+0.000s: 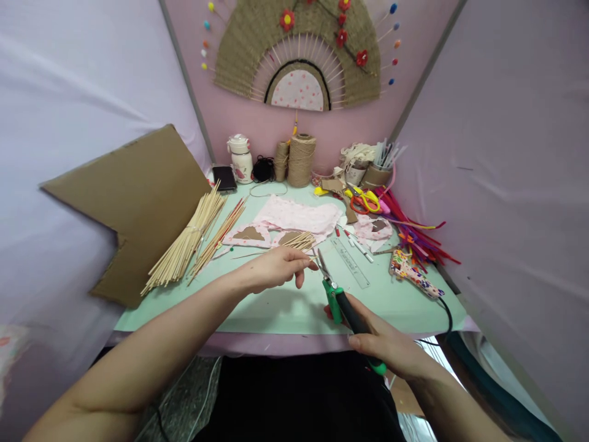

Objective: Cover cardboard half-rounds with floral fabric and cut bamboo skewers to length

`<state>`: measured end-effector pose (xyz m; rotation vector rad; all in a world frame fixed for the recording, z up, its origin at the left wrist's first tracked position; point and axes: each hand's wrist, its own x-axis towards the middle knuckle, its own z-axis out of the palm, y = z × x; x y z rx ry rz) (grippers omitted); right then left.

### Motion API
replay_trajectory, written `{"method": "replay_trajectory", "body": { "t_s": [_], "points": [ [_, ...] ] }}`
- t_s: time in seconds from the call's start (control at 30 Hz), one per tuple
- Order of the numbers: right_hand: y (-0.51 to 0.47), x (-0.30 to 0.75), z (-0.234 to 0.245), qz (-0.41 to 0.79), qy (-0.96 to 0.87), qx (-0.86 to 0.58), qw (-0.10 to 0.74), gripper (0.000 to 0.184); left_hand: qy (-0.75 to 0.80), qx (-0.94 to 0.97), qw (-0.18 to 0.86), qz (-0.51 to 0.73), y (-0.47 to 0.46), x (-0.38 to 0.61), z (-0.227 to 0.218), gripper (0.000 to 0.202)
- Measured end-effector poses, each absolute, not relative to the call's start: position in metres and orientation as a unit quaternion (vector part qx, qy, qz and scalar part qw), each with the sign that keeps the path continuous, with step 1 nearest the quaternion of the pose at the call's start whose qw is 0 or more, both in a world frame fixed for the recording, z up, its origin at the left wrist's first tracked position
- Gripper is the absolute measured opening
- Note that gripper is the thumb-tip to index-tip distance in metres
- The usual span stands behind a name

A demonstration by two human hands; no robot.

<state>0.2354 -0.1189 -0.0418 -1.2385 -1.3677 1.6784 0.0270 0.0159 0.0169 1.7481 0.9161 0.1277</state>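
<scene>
My right hand (368, 334) is wrapped round the black and green handles of a pair of shears (335, 291), whose blades point up and away, slightly apart. Just left of the blade tips, my left hand (280, 268) pinches a thin bamboo stick (251, 254); part of it is hidden behind the fingers. Beyond that hand, a small bunch of short cut sticks (301, 240) lies on pink dotted fabric (299, 215). Farther left rest a thick tied bundle of long bamboo sticks (184, 239) and a looser row of sticks (218, 239).
A clear ruler (350, 261) lies right of the shears, with a patterned glue gun (414, 274) beyond. Colourful pipe cleaners (409, 227) and yellow-handled scissors (365, 199) sit at back right. Twine spools (302, 161) and a white bottle (242, 161) stand behind. Cardboard (133, 202) leans at left.
</scene>
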Motion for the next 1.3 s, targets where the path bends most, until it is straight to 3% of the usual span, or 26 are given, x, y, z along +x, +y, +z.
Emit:
{"method": "replay_trajectory", "body": {
  "t_s": [0.87,1.3],
  "points": [
    [-0.119,0.237,-0.049,0.629,-0.522,-0.509,0.268,0.073,0.374,0.767,0.521,-0.014,0.028,0.029,0.009,0.034],
    [-0.121,0.232,-0.048,0.626,-0.518,-0.522,0.262,0.077,0.384,0.779,0.495,-0.026,0.028,0.028,0.003,0.038]
  ]
}}
